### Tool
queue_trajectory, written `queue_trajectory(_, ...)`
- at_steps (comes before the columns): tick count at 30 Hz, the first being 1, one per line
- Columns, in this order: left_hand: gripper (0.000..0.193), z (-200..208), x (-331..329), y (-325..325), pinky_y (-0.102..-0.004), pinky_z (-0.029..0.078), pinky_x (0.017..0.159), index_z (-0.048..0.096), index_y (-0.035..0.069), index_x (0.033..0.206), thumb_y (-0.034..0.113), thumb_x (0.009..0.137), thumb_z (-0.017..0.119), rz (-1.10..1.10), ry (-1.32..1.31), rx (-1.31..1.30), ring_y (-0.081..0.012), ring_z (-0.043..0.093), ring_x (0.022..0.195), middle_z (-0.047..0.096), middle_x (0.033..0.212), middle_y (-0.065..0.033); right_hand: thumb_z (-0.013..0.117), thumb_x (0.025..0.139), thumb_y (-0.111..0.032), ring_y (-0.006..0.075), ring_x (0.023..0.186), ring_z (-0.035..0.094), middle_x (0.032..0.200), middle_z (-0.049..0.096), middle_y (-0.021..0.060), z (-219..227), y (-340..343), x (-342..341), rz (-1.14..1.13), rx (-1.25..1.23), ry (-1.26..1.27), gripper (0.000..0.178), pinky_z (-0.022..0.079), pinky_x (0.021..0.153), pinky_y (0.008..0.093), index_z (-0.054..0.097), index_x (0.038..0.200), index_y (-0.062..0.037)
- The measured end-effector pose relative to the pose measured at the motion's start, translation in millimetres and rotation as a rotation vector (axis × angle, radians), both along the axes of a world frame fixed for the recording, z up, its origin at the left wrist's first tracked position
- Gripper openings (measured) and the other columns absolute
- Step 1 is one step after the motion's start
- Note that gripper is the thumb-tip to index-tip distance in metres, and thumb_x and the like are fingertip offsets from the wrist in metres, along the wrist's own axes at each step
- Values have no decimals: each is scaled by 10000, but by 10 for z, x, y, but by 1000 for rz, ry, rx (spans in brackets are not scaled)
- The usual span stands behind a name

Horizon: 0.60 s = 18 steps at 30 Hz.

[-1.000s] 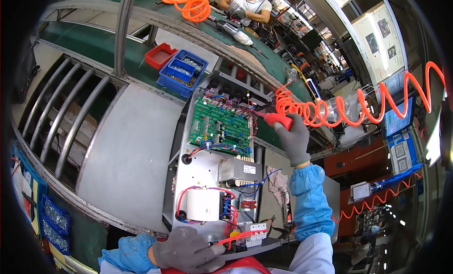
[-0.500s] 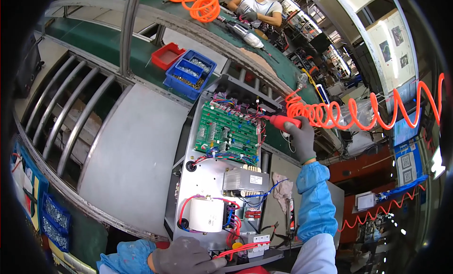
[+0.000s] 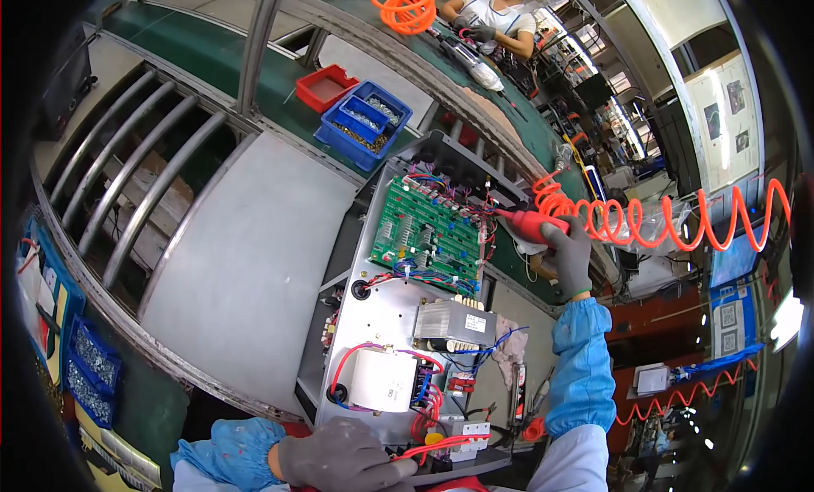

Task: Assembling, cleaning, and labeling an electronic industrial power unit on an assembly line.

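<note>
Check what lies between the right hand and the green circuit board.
The head view shows a red tool, held by the right hand, and thin wires beside the green circuit board.

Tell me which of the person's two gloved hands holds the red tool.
The right hand, beside the green circuit board: it grips the red tool. The left hand lies nearer the body, by red wires, with no tool showing.

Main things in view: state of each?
Right hand: closed on red tool
Red tool: tip at wiring by circuit board
Left hand: at near end of chassis, grip unclear
Chassis: uncovered on top
Circuit board: face up, wired
Blue bin: holding small metal parts
Orange hose behind red tool: coiled, partly stretched
</note>
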<state>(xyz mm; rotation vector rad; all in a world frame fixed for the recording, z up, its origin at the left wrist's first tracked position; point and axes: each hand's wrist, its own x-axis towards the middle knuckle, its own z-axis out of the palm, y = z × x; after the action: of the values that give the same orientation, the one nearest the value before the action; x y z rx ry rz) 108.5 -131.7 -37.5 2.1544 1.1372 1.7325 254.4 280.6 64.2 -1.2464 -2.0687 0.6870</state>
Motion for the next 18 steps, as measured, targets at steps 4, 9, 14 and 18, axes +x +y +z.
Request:
queue_trajectory(4,419,-12,5,10,-258,323,401,646,84,1111,360,827,784,-33,-15,-17,-101,503,440,481,531,23,750,762,-276,128,657,567,849,622,66,-17,13,4,10,-53,29,437,464,595,294,634,1066,17)
queue_trajectory(9,423,-47,8,7,-262,327,405,644,84,1117,362,829,781,-34,-7,-15,-101,507,447,488,540,23,750,768,-294,135,730,595,864,642,78,-108,28,-136,-49,-56,-99,445,488,647,306,638,1063,20)
queue_trajectory(14,422,-17,11,-5,-264,330,414,648,85,1122,365,833,776,4,3,-3,-100,499,447,477,543,25,751,765,-281,184,800,628,878,664,111,-165,100,-202,36,93,-139,448,509,742,337,633,1068,26)
queue_trajectory(18,412,-11,7,-14,-260,327,417,663,85,1100,368,826,782,19,-10,2,-101,485,441,462,538,26,753,763,-273,199,825,640,894,671,126,-132,17,-321,62,178,-199,443,512,769,341,633,1072,22)
